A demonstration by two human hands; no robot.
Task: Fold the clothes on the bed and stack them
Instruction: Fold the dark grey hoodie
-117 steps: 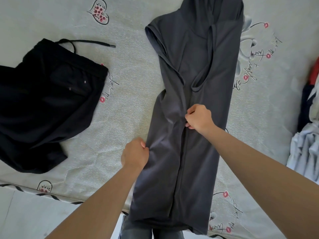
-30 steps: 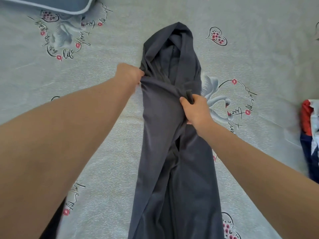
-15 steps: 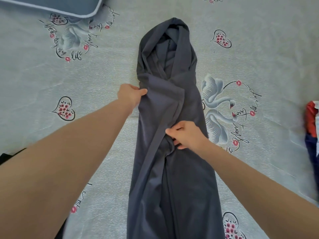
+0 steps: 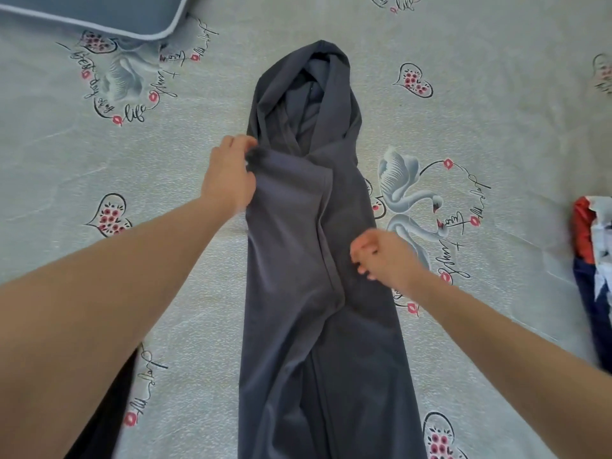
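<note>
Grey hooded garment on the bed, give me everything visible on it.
The grey hooded garment is dark slate grey, a soft matte knit by the look. It lies flat on the bed sheet as a long narrow strip, sides folded inward so the edges meet along a centre line. The hood sits at the far end, open side up. The near end runs out of frame. The left hand pinches its left edge just below the hood; the right hand is at its right edge, blurred, grip unclear.
</note>
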